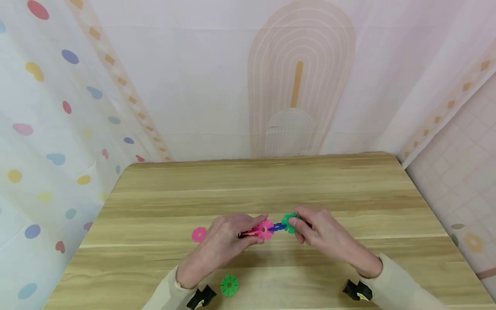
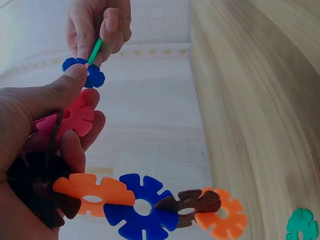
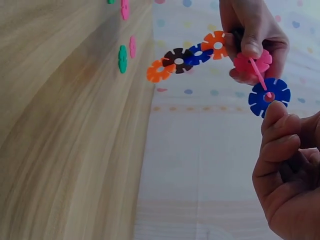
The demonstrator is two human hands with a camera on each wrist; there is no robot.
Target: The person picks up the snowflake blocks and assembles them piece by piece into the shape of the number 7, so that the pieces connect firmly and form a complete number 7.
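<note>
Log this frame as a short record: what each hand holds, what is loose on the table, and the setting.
left hand: grips a chain of plastic snowflake discs, thumb on its pink disc
right hand: pinches a green plastic disc
joint: a small blue disc sits between the pink and green ones
loose: a pink disc and a green disc lying on the table
surface: light wooden table

place: child's play corner | evidence: dotted pastel curtains (image 1: 50, 129), wooden table (image 1: 271, 181), snowflake building discs (image 1: 229, 285)
</note>
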